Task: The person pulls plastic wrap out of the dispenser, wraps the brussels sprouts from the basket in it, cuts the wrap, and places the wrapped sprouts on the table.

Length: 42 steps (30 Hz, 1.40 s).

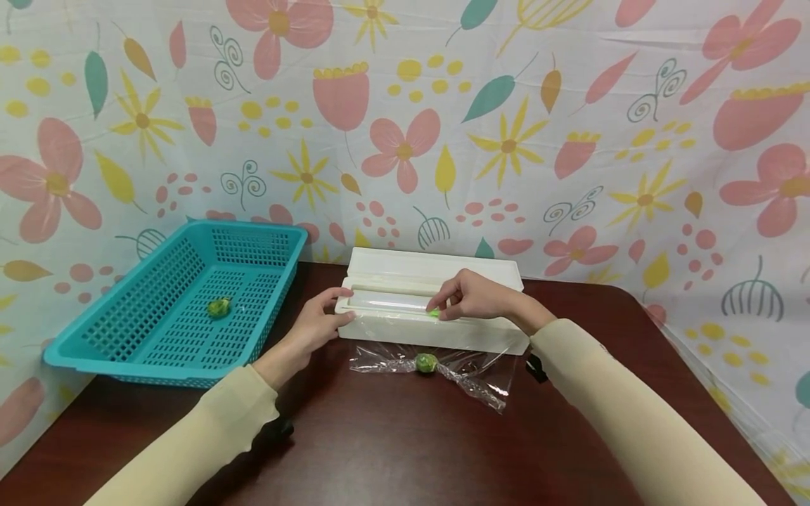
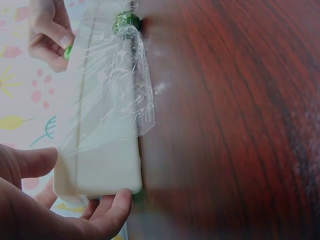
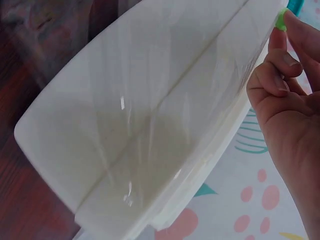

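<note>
A long white cling film dispenser (image 1: 430,334) stands on the table with its lid (image 1: 436,266) raised at the back. My left hand (image 1: 316,320) grips its left end, thumb and fingers at the corners in the left wrist view. With thumb and fingertips, my right hand (image 1: 471,295) pinches a small bright green slide cutter (image 1: 434,313) at the dispenser's top, near mid-length. Clear cling film (image 2: 107,85) drapes over the front and onto the table. Against that film lies a small round green fruit or vegetable (image 1: 427,363), with the film bunched into twists on both sides.
At the left stands a turquoise plastic basket (image 1: 69,355) with a similar round green piece (image 1: 219,307) inside. Dark reddish-brown wood forms the table (image 1: 367,443). Behind it hangs a flower-patterned cloth (image 1: 405,77).
</note>
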Tool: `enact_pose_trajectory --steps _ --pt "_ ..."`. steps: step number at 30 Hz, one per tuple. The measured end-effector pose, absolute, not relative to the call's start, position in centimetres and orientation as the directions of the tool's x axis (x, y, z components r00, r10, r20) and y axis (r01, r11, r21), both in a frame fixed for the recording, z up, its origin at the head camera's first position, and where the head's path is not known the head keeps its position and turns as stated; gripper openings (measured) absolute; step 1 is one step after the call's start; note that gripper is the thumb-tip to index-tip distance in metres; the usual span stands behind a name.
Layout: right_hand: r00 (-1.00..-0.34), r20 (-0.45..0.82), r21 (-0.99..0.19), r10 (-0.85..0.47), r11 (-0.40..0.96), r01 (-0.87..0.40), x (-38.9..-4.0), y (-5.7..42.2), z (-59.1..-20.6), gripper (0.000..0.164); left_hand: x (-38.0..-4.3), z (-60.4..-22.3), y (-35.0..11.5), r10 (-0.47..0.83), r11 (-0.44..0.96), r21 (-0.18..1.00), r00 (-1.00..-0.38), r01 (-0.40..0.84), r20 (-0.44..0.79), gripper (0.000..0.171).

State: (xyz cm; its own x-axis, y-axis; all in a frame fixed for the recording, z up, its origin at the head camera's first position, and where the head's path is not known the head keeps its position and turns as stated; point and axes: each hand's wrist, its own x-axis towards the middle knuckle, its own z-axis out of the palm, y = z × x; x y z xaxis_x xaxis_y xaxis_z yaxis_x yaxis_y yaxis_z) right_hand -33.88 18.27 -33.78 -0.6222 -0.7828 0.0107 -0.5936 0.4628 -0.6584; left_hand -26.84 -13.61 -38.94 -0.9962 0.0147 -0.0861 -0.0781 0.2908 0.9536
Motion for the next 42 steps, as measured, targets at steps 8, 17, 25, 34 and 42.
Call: enact_pose_trajectory --steps 8,17,25,34,42 --pt "-0.633 0.005 -0.646 -0.774 0.481 -0.593 -33.5 20.6 -33.5 0.016 -26.9 -38.8 -13.3 0.019 0.288 0.955 -0.996 -0.073 -0.082 0.041" --pt "-0.664 -0.024 -0.674 -0.747 0.503 -0.542 -33.1 22.8 -33.4 0.017 -27.0 -38.9 -13.1 0.032 0.279 0.957 -0.996 -0.074 -0.086 0.041" --pt "-0.654 0.012 -0.665 -0.757 0.482 -0.571 -33.1 23.1 -33.5 0.015 -26.9 -38.7 -12.9 0.026 0.226 0.967 -0.991 -0.119 -0.128 0.041" --pt "-0.683 0.003 -0.642 -0.730 0.522 -0.561 -32.4 26.1 -33.3 0.013 -26.8 -38.4 -13.0 0.017 0.231 0.962 -0.988 -0.145 -0.153 0.041" --pt "-0.758 0.007 -0.611 -0.653 0.597 -0.520 -31.0 30.9 -33.2 0.013 -26.8 -38.3 -13.5 0.004 0.261 0.951 -0.985 -0.164 -0.171 0.041"
